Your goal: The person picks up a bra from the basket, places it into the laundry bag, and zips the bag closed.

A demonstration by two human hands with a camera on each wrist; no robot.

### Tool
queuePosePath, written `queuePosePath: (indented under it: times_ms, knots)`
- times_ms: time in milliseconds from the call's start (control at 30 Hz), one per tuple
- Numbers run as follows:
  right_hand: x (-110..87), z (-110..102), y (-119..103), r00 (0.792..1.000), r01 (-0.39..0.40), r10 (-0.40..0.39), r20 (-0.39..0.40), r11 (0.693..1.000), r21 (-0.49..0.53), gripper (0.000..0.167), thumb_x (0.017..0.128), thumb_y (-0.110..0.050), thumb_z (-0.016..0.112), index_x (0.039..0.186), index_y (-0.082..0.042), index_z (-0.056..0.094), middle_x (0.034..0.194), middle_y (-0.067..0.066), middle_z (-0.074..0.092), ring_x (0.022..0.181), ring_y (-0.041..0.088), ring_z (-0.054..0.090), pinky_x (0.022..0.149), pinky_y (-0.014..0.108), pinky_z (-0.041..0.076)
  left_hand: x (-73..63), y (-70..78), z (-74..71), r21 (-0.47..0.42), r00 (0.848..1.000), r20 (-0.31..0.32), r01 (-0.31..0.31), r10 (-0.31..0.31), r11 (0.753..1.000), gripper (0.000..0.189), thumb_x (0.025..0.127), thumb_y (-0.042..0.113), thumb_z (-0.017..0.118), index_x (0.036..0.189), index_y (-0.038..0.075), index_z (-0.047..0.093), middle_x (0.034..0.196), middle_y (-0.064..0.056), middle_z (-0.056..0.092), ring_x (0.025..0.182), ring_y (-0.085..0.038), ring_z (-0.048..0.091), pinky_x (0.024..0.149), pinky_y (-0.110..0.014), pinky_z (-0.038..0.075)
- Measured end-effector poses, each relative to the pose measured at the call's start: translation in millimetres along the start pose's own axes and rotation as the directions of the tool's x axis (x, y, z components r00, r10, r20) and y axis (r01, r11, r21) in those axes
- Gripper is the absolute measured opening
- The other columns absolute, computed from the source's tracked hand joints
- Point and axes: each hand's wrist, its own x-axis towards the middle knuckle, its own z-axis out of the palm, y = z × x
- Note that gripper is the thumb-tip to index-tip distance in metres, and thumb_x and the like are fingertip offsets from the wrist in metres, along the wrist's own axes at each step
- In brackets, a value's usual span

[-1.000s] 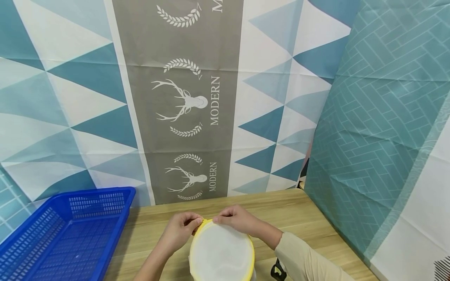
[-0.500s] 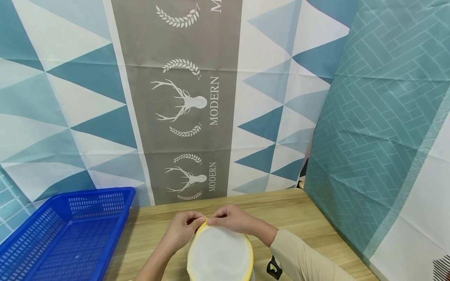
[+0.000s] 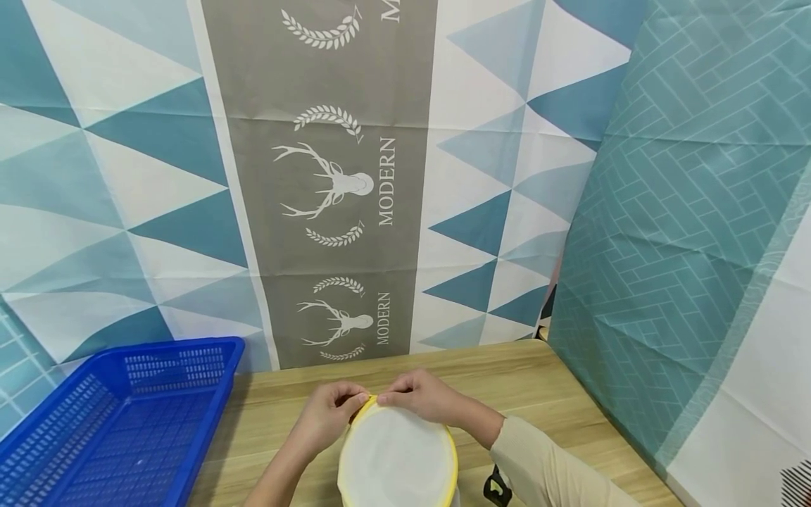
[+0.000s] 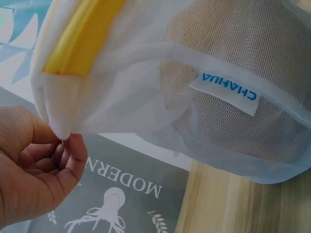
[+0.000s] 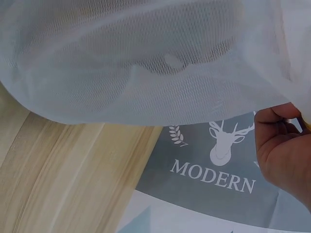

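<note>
A white mesh laundry bag (image 3: 399,458) with a round end and a yellow zipper rim (image 3: 455,458) stands near the front of the table. My left hand (image 3: 324,417) pinches the far left of that rim between thumb and forefinger. Just beside it, my right hand (image 3: 431,400) pinches the same edge, the two sets of fingertips nearly meeting. In the left wrist view, a white fabric end below the yellow strip (image 4: 82,41) is between the fingertips, and a CHAHUA label (image 4: 228,92) shows on the mesh. The right wrist view has the right hand (image 5: 284,145) at the bag's corner, its fingertips partly cut off.
A blue plastic basket (image 3: 139,436) sits at the left on the wooden table (image 3: 507,387). Patterned cloth (image 3: 342,211) hangs behind the table, and a teal cloth (image 3: 665,246) hangs at the right. A black strap (image 3: 497,487) shows by the right sleeve.
My right hand has slid left along the rim toward the left hand, then shifted slightly back to the right. The left hand has barely moved. The bag has shifted a little to the left.
</note>
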Motion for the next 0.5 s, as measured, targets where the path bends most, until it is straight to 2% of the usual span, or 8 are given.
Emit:
queuePosePath:
  times_ms: [500]
  knots:
    - [-1.8, -1.1, 1.8, 1.0, 0.022, -0.022, -0.005, 1.0, 0.021, 0.023, 0.09, -0.026, 0.062, 0.094, -0.007, 0.075, 0.092, 0.005, 0.068, 0.069, 0.008, 0.059, 0.054, 0.021, 0.049, 0.8, -3.0, -0.6, -0.005, 1.0, 0.005, -0.001, 0.001, 1.0, 0.012, 0.09, 0.011, 0.06, 0.089, 0.004, 0.07, 0.075, -0.003, 0.065, 0.066, -0.011, 0.056, 0.059, -0.025, 0.049]
